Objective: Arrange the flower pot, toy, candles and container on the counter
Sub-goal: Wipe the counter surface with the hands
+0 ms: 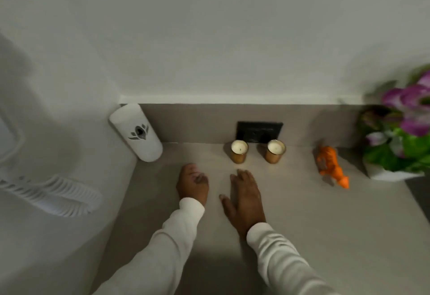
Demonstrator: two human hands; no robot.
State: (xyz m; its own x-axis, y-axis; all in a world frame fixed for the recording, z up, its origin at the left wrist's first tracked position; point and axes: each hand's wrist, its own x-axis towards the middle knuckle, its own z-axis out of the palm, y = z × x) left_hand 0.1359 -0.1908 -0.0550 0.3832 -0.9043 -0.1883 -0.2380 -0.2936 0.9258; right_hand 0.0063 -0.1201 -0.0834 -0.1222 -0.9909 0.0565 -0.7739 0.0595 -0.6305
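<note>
Two candles in amber glasses, the left candle (239, 151) and the right candle (275, 151), stand side by side near the back of the grey counter (302, 213). A white container (136, 132) with a dark flower emblem stands in the back left corner. An orange toy (331, 166) lies to the right of the candles. At the far right stands a white flower pot (391, 173) with purple flowers and green leaves, blurred. My left hand (192, 184) hovers in front of the left candle with fingers curled, holding nothing. My right hand (244, 195) lies flat with fingers extended.
A black wall socket (259, 132) sits in the grey backsplash behind the candles. A white wall rises behind the counter. On the left wall hangs a white ribbed fixture (51, 199). A dark edge (421, 192) shows at the counter's right side.
</note>
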